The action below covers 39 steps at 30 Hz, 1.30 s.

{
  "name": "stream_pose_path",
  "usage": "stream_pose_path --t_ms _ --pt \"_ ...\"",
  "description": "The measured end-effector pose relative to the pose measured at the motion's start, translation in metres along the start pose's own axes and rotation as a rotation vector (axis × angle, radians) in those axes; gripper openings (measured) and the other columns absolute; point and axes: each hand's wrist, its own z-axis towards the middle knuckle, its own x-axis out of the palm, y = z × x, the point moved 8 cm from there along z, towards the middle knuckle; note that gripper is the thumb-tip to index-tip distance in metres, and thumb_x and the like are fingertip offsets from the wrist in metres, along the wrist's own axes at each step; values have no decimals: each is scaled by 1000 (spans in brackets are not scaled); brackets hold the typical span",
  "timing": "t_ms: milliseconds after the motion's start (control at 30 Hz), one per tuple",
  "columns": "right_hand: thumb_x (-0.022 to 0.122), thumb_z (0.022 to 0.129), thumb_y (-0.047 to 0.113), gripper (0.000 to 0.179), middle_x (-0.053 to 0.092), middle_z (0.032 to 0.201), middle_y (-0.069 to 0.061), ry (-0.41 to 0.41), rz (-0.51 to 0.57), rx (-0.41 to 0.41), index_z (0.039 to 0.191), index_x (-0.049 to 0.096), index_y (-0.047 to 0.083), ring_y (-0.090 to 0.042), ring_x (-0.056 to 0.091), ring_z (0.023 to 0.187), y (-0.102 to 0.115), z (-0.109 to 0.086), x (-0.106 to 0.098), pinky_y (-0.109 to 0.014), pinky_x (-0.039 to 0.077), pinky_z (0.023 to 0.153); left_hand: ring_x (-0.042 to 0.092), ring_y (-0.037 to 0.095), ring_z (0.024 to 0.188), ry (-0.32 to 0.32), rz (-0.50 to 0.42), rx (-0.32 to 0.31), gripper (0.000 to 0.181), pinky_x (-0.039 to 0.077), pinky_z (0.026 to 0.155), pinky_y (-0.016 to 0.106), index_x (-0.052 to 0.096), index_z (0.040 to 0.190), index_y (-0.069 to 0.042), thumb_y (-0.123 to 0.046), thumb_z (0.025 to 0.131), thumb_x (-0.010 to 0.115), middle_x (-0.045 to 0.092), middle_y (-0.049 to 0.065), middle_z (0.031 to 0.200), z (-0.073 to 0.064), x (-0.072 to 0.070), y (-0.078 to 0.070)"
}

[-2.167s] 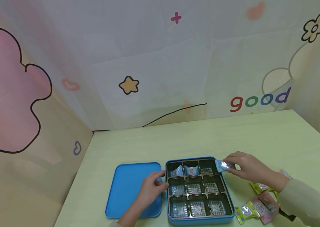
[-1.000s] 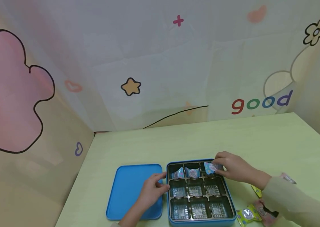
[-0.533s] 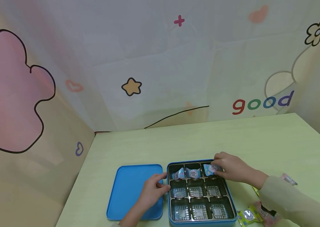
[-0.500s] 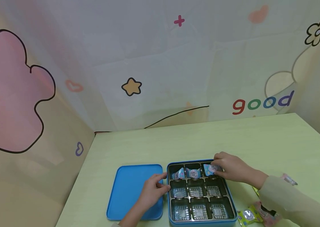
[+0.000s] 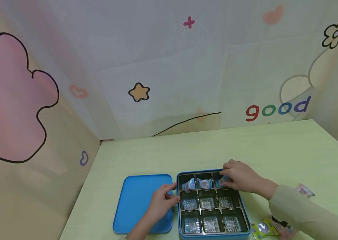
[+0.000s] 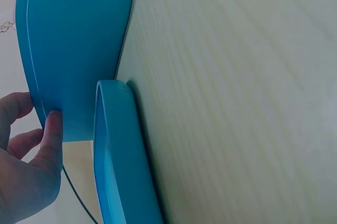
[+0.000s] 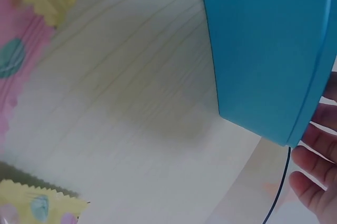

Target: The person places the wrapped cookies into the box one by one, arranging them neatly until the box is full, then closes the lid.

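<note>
While spread left fingers [image 5: 169,186] touch the tin [image 5: 214,236], right fingers [image 5: 228,170] pinch candy [image 5: 222,181] below the word "good" [image 5: 278,108].

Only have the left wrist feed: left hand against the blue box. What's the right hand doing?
Observer: The right hand holds a blue candy inside the box, at its far right corner.
Operator: Any others in the box? I only see its outside wall.
Observer: Two more blue ones in that far row: a left candy and a middle candy.
Operator: Loose ones on the table?
Observer: Yes, by the box's near right corner: a yellow candy and a pink candy, overlapping in the head view.
</note>
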Motion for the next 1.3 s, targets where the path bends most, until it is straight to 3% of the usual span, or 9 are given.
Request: stream_pose_path --t_ms 267,833,1300 --pt "71 71 29 28 60 84 -1 6 43 58 90 69 8 -14 51 76 -6 -5 1 -31 46 66 61 18 80 -7 9 5 48 48 61 22 49 126 -4 -15 81 64 50 16 118 0 -1 0" --pt "69 74 29 28 61 90 -2 -65 80 46 92 69 8 -16 56 81 -11 -18 -6 -31 48 68 62 19 79 -4 37 27 49 48 61 22 50 125 -1 -14 80 64 51 18 118 0 0 -3" --pt "64 79 29 33 61 105 -7 -43 157 148 104 65 7 -24 57 98 -19 -36 -5 -39 48 78 59 16 79 -29 38 5 51 47 59 23 50 125 -3 -16 79 66 51 15 117 0 0 0"
